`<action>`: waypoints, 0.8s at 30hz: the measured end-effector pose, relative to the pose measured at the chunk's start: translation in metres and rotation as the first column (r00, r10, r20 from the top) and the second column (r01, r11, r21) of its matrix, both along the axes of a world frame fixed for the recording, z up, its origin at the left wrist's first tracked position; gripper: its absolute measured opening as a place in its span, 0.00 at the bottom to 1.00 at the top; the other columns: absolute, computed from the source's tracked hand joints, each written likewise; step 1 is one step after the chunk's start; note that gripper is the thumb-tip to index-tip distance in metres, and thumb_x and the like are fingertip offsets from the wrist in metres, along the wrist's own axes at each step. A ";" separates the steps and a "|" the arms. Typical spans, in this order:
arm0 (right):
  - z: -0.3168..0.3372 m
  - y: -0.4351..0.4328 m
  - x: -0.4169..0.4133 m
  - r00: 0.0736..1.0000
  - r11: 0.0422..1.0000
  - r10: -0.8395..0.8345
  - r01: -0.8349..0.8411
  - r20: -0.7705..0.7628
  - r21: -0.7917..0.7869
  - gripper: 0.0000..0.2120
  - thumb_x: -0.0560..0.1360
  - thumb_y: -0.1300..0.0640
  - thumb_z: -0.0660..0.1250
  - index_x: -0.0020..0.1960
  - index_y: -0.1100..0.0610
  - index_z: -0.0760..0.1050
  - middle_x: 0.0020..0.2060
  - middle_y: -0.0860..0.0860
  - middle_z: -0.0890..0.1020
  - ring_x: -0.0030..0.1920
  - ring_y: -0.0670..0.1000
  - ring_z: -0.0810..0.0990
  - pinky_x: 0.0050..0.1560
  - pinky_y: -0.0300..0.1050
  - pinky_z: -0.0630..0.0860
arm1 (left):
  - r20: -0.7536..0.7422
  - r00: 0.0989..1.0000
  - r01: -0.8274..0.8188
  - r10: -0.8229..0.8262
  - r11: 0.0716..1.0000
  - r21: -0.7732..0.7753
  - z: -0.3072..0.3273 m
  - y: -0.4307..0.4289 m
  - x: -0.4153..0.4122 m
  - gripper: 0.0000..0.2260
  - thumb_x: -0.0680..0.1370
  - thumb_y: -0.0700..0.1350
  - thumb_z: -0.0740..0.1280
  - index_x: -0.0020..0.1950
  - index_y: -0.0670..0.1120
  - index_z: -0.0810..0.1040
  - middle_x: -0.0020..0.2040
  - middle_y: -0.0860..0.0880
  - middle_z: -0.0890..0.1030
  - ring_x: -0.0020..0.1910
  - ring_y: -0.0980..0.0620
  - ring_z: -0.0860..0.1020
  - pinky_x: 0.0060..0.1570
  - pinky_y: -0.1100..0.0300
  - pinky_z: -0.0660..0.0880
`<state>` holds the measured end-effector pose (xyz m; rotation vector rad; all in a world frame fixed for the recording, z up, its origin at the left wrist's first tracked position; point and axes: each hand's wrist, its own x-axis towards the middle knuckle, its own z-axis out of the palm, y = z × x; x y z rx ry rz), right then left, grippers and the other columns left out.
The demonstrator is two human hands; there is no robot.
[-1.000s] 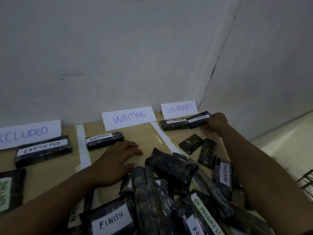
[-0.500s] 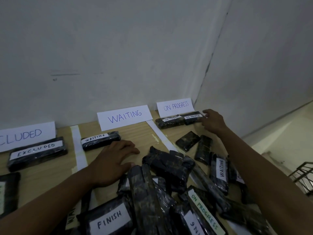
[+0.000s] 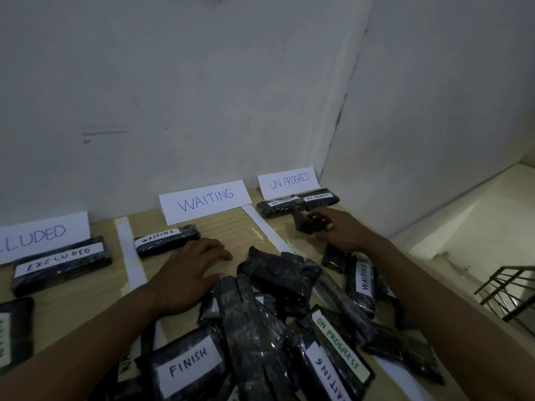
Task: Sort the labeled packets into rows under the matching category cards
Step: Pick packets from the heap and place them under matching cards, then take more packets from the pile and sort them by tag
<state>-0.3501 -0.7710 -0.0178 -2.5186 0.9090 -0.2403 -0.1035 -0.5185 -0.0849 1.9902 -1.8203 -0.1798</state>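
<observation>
Right hand [image 3: 343,231] is gripping a film-wrapped packet [image 3: 302,224] at 1 o'clock, fingers [image 3: 324,217] curled; likely light, slick, best pinched across its short width. Left hand [image 3: 188,270] is resting flat, empty.

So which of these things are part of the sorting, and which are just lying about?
Part of the job: WAITING card, ON PROGRESS card, EXCLUDED card, pile of packets, dark packet gripped by the right hand.
Just there: metal railing, wall.

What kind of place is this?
Probably a makeshift sorting desk in a plain room, not a lab: wooden table pushed into a bare wall corner, handwritten WAITING card, metal railing at right.
</observation>
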 end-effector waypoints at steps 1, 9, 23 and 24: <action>-0.002 0.000 -0.002 0.994 0.998 -0.058 0.055 0.096 0.040 0.19 0.71 0.57 0.72 0.61 0.50 0.72 0.55 0.49 0.79 0.54 0.50 0.77 0.52 0.45 0.72 | 0.003 1.000 0.000 0.000 1.000 -0.002 0.001 0.000 0.000 0.28 0.70 0.68 0.48 0.66 0.61 0.70 0.69 0.58 0.66 0.66 0.56 0.62 0.60 0.61 0.59; 0.027 0.025 -0.010 0.565 0.575 -0.547 -0.282 0.617 0.768 0.21 0.74 0.53 0.52 0.58 0.64 0.74 0.43 0.62 0.83 0.38 0.58 0.79 0.41 0.49 0.73 | -0.005 1.000 -0.005 0.005 1.000 0.005 -0.002 -0.001 0.001 0.28 0.70 0.68 0.48 0.66 0.63 0.69 0.69 0.60 0.65 0.68 0.56 0.61 0.65 0.59 0.59; 0.040 0.049 -0.005 0.652 0.563 -0.565 -0.142 0.505 0.814 0.11 0.79 0.54 0.57 0.50 0.60 0.75 0.31 0.56 0.77 0.28 0.57 0.77 0.28 0.44 0.74 | -0.007 1.000 -0.005 0.005 1.000 0.021 0.000 0.000 0.001 0.28 0.69 0.69 0.48 0.66 0.64 0.68 0.67 0.63 0.63 0.67 0.59 0.60 0.63 0.60 0.59; 0.041 0.051 -0.003 0.644 0.581 -0.577 -0.108 0.502 0.807 0.07 0.78 0.57 0.59 0.49 0.59 0.75 0.31 0.56 0.78 0.28 0.57 0.77 0.29 0.45 0.76 | -0.004 1.000 -0.003 0.003 1.000 0.025 0.002 0.000 0.000 0.29 0.69 0.69 0.47 0.66 0.64 0.68 0.67 0.63 0.62 0.67 0.59 0.60 0.63 0.61 0.59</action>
